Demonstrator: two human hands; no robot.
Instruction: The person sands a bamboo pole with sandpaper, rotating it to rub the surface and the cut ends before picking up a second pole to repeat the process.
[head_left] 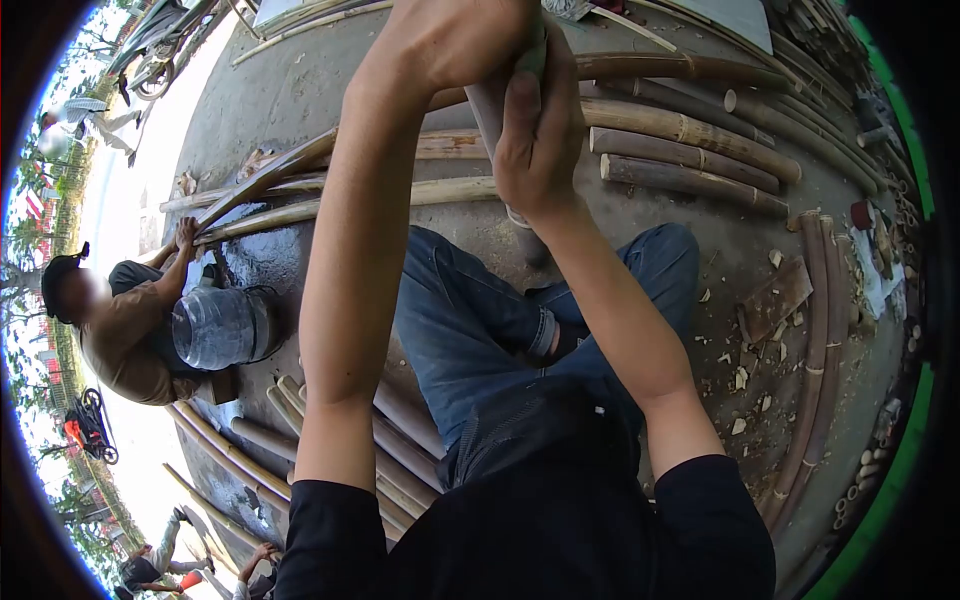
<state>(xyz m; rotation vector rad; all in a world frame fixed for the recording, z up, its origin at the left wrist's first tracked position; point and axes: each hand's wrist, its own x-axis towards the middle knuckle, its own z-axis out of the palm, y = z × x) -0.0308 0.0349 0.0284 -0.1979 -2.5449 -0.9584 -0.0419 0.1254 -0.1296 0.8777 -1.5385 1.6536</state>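
Both of my arms stretch forward to the top of the view, where the hands meet. My left hand [460,45] is bent over at the top edge, its fingers hidden behind the wrist and cut off by the frame. My right hand [540,140] is closed, thumb and fingers wrapped round a greyish piece [487,115] that I cannot make out clearly. A bit of green shows between the hands. Behind them a long brown bamboo pole [640,66] lies across the ground.
Cut bamboo lengths [690,165] lie ahead to the right, more poles [815,370] at the far right beside a wood block [775,300] and chips. At the left a person [130,330] in a cap sits by a clear water jug [222,327], a hand on poles.
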